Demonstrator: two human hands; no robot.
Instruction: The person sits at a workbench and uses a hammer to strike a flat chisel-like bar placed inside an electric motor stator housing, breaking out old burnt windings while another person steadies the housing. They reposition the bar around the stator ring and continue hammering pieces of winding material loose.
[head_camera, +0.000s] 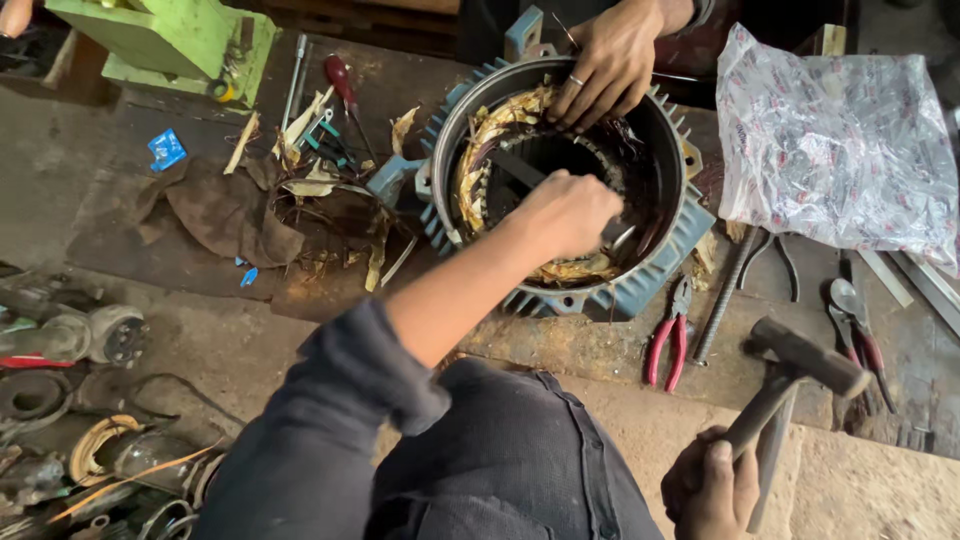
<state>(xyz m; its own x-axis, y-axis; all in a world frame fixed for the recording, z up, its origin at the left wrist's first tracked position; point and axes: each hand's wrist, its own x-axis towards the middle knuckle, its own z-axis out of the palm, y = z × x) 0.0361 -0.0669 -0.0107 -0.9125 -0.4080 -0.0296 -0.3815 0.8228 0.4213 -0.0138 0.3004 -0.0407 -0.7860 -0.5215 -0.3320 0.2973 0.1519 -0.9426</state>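
Observation:
A blue-grey finned motor housing (662, 268) lies open-end up on the workbench, with worn copper windings and yellowish insulation paper (480, 140) around its bore. My left hand (566, 212) reaches into the bore and grips a dark flat chisel-like bar (512, 167) set against the windings. At the lower right, my right hand (712, 486) holds a hammer by its wooden handle, the steel head (812, 357) raised over the bench edge. Another person's hand (610, 62), wearing a ring, rests its fingers on the windings at the far rim.
Red-handled pliers (670, 342) and a steel rod (722, 300) lie just right of the housing, with more pliers (862, 345) beyond. A crumpled plastic bag (840, 150) sits at right. A brown rag (230, 212), red-handled screwdriver (341, 82), green machine (170, 38) and floor scrap (60, 340) are at left.

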